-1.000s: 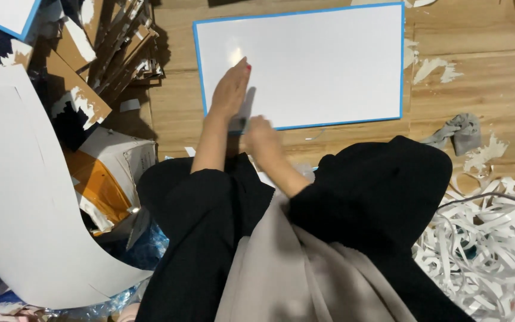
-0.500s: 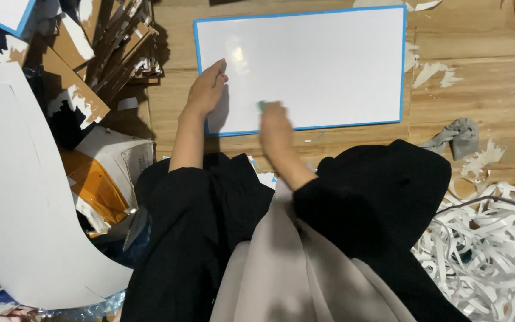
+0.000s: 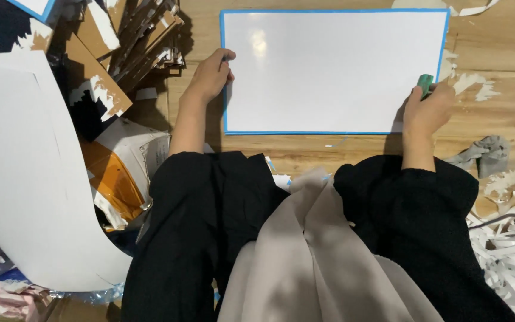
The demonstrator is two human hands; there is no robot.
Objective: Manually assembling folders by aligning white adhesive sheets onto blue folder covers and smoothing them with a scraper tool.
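Note:
A white board with a blue border (image 3: 329, 65) lies flat on the wooden floor (image 3: 341, 149) in front of me. My left hand (image 3: 210, 74) grips the board's left edge, fingers curled over the blue rim. My right hand (image 3: 427, 107) rests at the board's lower right corner and is closed around a small green tool (image 3: 425, 83), whose tip sticks up above the fingers. Both forearms are bare below black sleeves.
A big curved white sheet (image 3: 25, 179) lies at the left, by torn brown cardboard pieces (image 3: 108, 53) and an orange-and-white box (image 3: 120, 167). White paper strips (image 3: 508, 250) pile at the lower right. A crumpled grey rag (image 3: 487, 152) sits right of my arm.
My hands were together at the board's lower left; the left has shifted to the left edge and the right has travelled along the bottom edge to the right corner with the green tool.

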